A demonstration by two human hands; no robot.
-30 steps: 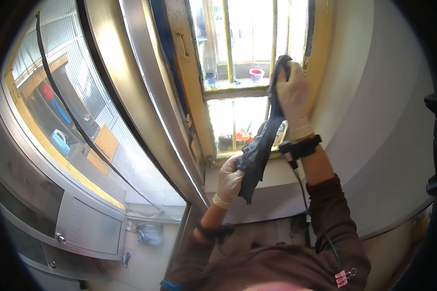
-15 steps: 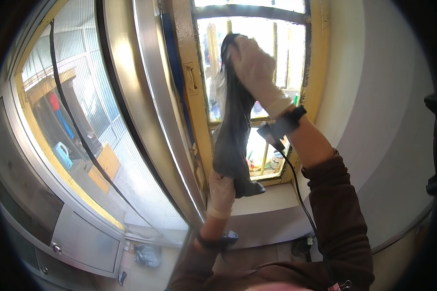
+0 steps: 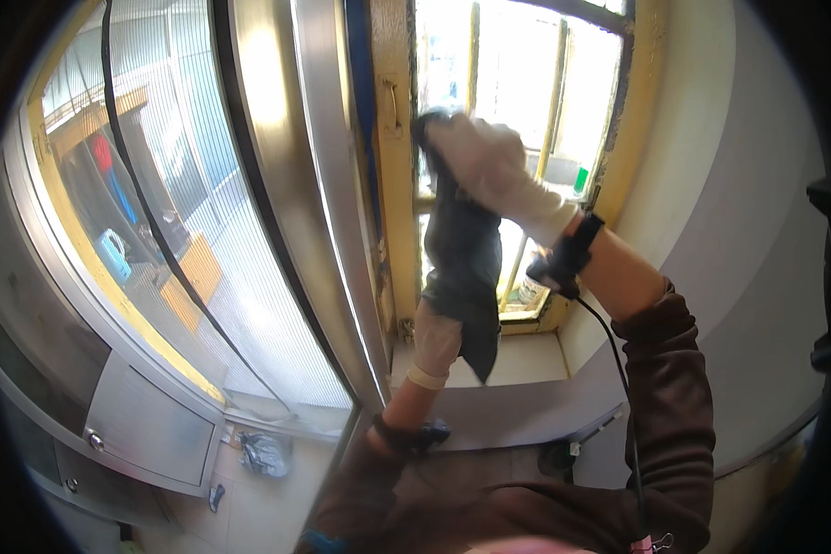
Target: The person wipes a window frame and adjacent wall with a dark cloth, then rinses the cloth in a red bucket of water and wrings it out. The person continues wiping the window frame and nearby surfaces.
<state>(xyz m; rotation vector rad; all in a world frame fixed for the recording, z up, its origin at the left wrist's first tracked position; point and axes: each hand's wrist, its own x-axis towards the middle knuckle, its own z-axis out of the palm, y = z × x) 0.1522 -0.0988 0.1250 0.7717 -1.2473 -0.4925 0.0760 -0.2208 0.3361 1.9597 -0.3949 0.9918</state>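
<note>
Up against the window pane (image 3: 517, 83), the gloved right hand (image 3: 489, 166) has its grip pressed around the top of a dark cloth (image 3: 462, 258). Below, above the white sill (image 3: 526, 360), the gloved left hand (image 3: 434, 342) pinches the cloth's hanging lower end.

White window sill (image 3: 526, 360), centre: bare patch showing. Floor (image 3: 249, 508), lower left: crumpled grey bag (image 3: 266, 452) lying on it.

No signs, labels or screens in sight. Only a crumpled silvery plastic bag (image 3: 266, 453) lies on the floor at seven o'clock, just below the open metal-framed door (image 3: 314, 185).
</note>
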